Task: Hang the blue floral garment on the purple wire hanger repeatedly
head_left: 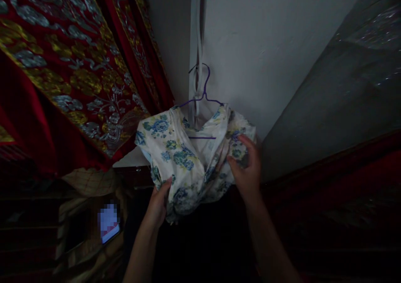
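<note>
A white blouse with blue and green flowers [184, 157] hangs from a thin purple hanger [206, 82]. The hanger's hook is up by a pale cord [198, 36] along the wall. My left hand [159, 201] grips the blouse's lower left side, its thumb in front and the other fingers hidden behind the cloth. Over the right front of the blouse is my right hand [249, 168], with thumb and forefinger apart. Its fingertips are at the cloth; the dim light hides whether they press on it. The blouse's lower part is bunched up.
On the left hangs a red cloth with gold and silver embroidery [90, 70]. Below it, a lit phone screen [109, 224] shows near a wooden seat or frame [72, 208]. A whitish wall [266, 36] stands behind; clear plastic sheeting [354, 78] covers the right.
</note>
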Motion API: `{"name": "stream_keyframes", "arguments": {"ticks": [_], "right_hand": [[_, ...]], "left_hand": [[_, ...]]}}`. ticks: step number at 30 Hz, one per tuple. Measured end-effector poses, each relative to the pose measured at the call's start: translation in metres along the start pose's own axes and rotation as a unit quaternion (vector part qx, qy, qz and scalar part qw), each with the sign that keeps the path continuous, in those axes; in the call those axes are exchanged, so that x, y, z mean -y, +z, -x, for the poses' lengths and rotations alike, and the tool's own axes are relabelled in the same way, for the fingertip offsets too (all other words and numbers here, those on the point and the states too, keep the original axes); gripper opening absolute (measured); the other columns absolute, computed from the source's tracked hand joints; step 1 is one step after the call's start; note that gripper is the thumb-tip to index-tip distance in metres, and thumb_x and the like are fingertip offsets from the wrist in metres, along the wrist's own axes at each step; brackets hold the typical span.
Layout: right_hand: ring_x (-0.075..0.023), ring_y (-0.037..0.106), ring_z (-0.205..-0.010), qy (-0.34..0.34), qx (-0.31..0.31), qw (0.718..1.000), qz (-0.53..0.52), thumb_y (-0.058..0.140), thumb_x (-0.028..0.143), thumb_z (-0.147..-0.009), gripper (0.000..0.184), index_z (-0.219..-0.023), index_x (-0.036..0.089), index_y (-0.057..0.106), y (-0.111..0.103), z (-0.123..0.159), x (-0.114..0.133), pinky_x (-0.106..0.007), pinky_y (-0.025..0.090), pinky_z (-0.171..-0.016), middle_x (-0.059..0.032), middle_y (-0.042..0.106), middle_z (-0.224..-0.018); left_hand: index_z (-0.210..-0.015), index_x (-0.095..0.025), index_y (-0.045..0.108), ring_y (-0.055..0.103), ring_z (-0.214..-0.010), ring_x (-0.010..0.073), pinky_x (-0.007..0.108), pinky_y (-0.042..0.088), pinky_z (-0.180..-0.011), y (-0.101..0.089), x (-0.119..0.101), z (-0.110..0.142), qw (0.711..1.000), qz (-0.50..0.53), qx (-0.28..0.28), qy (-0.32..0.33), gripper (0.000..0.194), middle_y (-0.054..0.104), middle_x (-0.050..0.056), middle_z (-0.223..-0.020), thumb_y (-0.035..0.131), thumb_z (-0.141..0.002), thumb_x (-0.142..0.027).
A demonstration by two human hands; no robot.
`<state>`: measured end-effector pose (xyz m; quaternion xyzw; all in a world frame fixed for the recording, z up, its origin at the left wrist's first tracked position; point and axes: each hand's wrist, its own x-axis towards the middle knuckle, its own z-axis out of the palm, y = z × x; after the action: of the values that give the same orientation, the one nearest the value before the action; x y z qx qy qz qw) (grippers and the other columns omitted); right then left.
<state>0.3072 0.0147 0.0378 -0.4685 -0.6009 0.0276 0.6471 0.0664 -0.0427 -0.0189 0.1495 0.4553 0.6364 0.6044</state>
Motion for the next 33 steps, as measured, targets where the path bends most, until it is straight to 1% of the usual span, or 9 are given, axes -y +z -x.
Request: {"name": "stream_keyframes", "arguments": {"ticks": [2, 4, 7, 15, 19, 23, 26, 29, 33], "right_hand": [[-0.0283, 0.065, -0.108, 0.191, -0.005, 0.976, -0.103, 0.063, 0.045, -0.084, 0.034, -0.105, 0.020, 0.070, 0.016, 0.045, 0.004, -0.043, 0.049, -0.095, -0.0110, 0.073, -0.111], [-0.0243, 0.067, -0.077, 0.341, 0.074, 0.917, -0.192, 0.056, 0.064, -0.086, 0.048, -0.082, 0.018, 0.071, 0.035, 0.081, 0.010, -0.036, 0.051, -0.070, -0.0093, 0.072, -0.079], [-0.0186, 0.055, -0.054, 0.433, 0.130, 0.851, -0.268, 0.052, 0.082, -0.080, 0.064, -0.067, 0.020, 0.062, 0.060, 0.107, 0.021, -0.031, 0.040, -0.052, -0.0057, 0.063, -0.060], [-0.0130, 0.044, -0.052, 0.388, 0.131, 0.866, -0.287, 0.066, 0.072, -0.078, 0.051, -0.070, 0.023, 0.055, 0.049, 0.083, 0.037, -0.027, 0.033, -0.050, 0.0021, 0.052, -0.058], [-0.0100, 0.039, -0.050, 0.399, 0.125, 0.861, -0.289, 0.068, 0.060, -0.079, 0.045, -0.064, 0.020, 0.052, 0.041, 0.084, 0.041, -0.024, 0.029, -0.048, 0.0035, 0.048, -0.055], [-0.0092, 0.038, -0.048, 0.425, 0.124, 0.845, -0.300, 0.068, 0.052, -0.077, 0.040, -0.062, 0.020, 0.050, 0.035, 0.085, 0.044, -0.023, 0.027, -0.047, 0.0040, 0.046, -0.053], [-0.0091, 0.037, -0.047, 0.426, 0.160, 0.836, -0.306, 0.067, 0.048, -0.076, 0.035, -0.062, 0.020, 0.052, 0.033, 0.085, 0.048, -0.023, 0.027, -0.047, 0.0038, 0.047, -0.051], [-0.0085, 0.036, -0.046, 0.416, 0.202, 0.831, -0.309, 0.065, 0.045, -0.077, 0.035, -0.058, 0.020, 0.051, 0.036, 0.088, 0.051, -0.024, 0.027, -0.048, 0.0039, 0.045, -0.049], [-0.0080, 0.035, -0.046, 0.395, 0.208, 0.839, -0.311, 0.063, 0.047, -0.081, 0.041, -0.055, 0.020, 0.047, 0.040, 0.093, 0.054, -0.023, 0.028, -0.049, 0.0045, 0.042, -0.048]], "left_hand": [[-0.127, -0.020, 0.066, 0.065, -0.127, 0.0312, 0.048, 0.045, -0.116, -0.006, 0.009, 0.006, 1.000, 0.004, -0.010, 0.000, 0.058, 0.078, 0.009, -0.118, 0.084, -0.073, -0.029], [-0.127, -0.021, 0.065, 0.063, -0.130, 0.0299, 0.047, 0.044, -0.118, -0.009, 0.013, 0.010, 1.000, -0.010, 0.010, -0.005, 0.056, 0.076, 0.008, -0.122, 0.083, -0.074, -0.028], [-0.126, -0.021, 0.067, 0.062, -0.131, 0.0306, 0.047, 0.045, -0.117, -0.008, 0.015, 0.014, 0.998, -0.026, 0.054, -0.020, 0.055, 0.074, 0.009, -0.127, 0.084, -0.075, -0.032], [-0.121, -0.015, 0.067, 0.063, -0.129, 0.0341, 0.047, 0.049, -0.113, -0.004, 0.014, 0.022, 0.997, -0.011, 0.041, -0.061, 0.061, 0.073, 0.013, -0.127, 0.086, -0.066, -0.035], [-0.122, -0.018, 0.065, 0.063, -0.128, 0.0327, 0.046, 0.049, -0.110, -0.004, 0.018, 0.017, 1.000, -0.017, 0.014, -0.018, 0.056, 0.074, 0.011, -0.123, 0.083, -0.072, -0.036], [-0.126, -0.018, 0.061, 0.059, -0.130, 0.0333, 0.047, 0.043, -0.113, -0.013, 0.030, 0.006, 0.975, -0.147, -0.039, 0.159, 0.055, 0.068, 0.012, -0.129, 0.078, -0.079, -0.042], [-0.139, -0.022, 0.053, 0.044, -0.142, 0.0322, 0.045, 0.033, -0.119, -0.012, 0.038, 0.007, 0.891, -0.264, -0.078, 0.360, 0.067, 0.050, 0.013, -0.148, 0.080, -0.079, -0.036], [-0.130, -0.024, 0.062, 0.048, -0.137, 0.0295, 0.043, 0.034, -0.118, 0.001, 0.042, 0.014, 0.855, -0.312, 0.022, 0.413, 0.051, 0.056, 0.012, -0.141, 0.077, -0.082, -0.029], [-0.101, -0.021, 0.073, 0.067, -0.102, 0.0254, 0.036, 0.050, -0.096, 0.020, 0.044, 0.017, 0.886, -0.293, 0.132, 0.334, 0.016, 0.072, 0.008, -0.103, 0.069, -0.088, -0.030]]}}
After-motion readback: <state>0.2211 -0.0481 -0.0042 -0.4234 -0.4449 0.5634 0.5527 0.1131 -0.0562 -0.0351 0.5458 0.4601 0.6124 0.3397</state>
